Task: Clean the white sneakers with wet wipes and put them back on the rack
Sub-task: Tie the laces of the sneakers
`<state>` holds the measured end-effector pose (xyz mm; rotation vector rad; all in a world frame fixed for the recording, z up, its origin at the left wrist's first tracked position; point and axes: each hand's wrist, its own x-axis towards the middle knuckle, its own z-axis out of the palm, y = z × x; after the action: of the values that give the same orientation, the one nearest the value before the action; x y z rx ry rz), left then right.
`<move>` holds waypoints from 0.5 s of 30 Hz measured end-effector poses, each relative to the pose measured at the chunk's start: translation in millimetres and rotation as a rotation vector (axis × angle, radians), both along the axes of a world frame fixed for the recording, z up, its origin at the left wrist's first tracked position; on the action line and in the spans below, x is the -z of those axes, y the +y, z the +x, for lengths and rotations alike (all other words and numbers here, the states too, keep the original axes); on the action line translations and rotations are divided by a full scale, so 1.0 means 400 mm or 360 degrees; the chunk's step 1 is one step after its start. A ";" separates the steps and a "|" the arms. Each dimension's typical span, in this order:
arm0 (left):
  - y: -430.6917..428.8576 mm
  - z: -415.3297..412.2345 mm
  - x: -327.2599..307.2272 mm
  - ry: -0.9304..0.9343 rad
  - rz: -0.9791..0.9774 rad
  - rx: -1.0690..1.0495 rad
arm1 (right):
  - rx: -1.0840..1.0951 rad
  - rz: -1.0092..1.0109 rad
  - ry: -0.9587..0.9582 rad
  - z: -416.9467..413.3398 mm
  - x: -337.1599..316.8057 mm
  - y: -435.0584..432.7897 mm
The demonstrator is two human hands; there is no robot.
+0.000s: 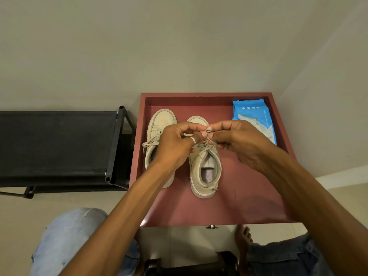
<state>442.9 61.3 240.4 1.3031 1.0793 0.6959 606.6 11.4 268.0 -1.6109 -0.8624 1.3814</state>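
Pinching lace (208, 129), left grip (175, 146), right grip (239, 144), sneaker (203, 188) just beneath

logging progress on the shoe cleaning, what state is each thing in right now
left sneaker, upright on the red table, lace trailing over its side
right sneaker, upright beside it
lace, pinched above the right sneaker
left hand, pinching the lace
right hand, pinching the lace
wet wipes pack, flat in the table's far right corner, untouched
rack, left of the table, no sneakers on it
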 end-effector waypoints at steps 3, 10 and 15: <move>0.007 -0.003 0.003 0.0003 -0.0094 -0.0071 | -0.0040 0.0017 -0.0043 0.001 -0.005 -0.002; -0.003 -0.001 -0.030 -0.0125 -0.0305 0.0079 | -0.0082 0.0012 -0.0157 0.003 -0.005 -0.001; -0.006 -0.002 -0.020 -0.0035 0.0001 0.0098 | -0.0006 -0.0060 -0.0184 -0.003 -0.004 0.003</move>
<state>442.2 59.1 248.3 1.3207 1.0174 0.6629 605.3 12.5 269.5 -1.7324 -0.9123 1.3245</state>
